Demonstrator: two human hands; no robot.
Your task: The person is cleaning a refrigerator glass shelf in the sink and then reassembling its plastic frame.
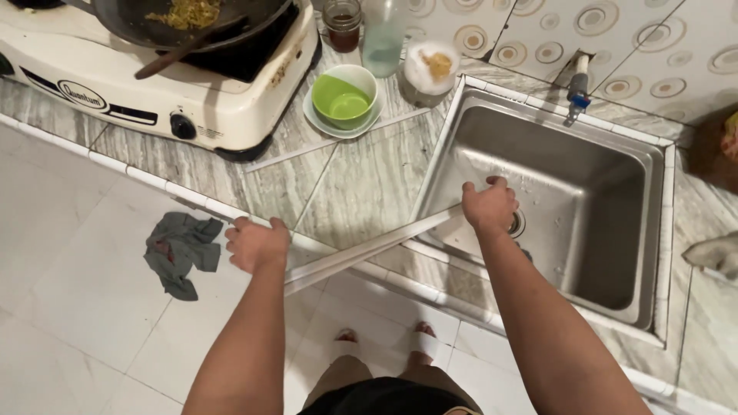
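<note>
I have a long pale strip in both hands, a flat length that runs slantwise from low on my left up toward the sink. My left hand is closed around its lower end, just out past the front edge of the worktop, over the floor. My right hand is closed on the upper end, where the strip crosses the near-left rim of the sink, with my knuckles over the steel basin close to the drain. The strip lies along the tiled edging of the worktop and partly hangs over it; I cannot tell whether it rests on the edging or is held just clear.

The sink is a square steel one set into the grey marbled worktop, with a small tap coming out of the patterned wall tiles behind it. To the left stands a white stove with a dark pan of yellowish food and a wooden spatula in it. Between stove and sink sit a green bowl on a white plate, a small jar, a clear bottle and a covered cup. A crumpled grey rag lies on the white floor tiles to my left, and my feet show below.
</note>
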